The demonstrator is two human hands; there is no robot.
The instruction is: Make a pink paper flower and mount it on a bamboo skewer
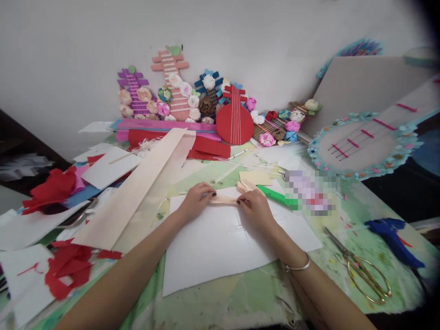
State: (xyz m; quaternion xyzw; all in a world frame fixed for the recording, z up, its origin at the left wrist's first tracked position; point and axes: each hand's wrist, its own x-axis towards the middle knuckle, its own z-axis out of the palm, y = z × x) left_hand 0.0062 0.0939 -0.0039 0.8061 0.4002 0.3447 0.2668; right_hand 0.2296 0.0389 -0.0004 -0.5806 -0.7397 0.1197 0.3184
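Observation:
A narrow strip of peach crepe paper (225,200) stretches between my two hands, just above a white board (206,247). My left hand (197,200) pinches its left end between thumb and fingers. The right end is pinched by my right hand (256,207), which wears a bracelet at the wrist. Behind the right hand lie a bunched piece of peach paper (246,185) and a pale yellow pad (255,178). A green utility knife (275,197) rests at the board's far right edge, partly blurred out.
Gold-handled scissors (367,275) and a blue glue gun (395,238) lie at right. Long peach paper sheets (137,201) and red scraps (68,270) cover the left. Along the wall stand decorated paper lutes, one red (234,121); another, flower-edged (357,146), leans at right.

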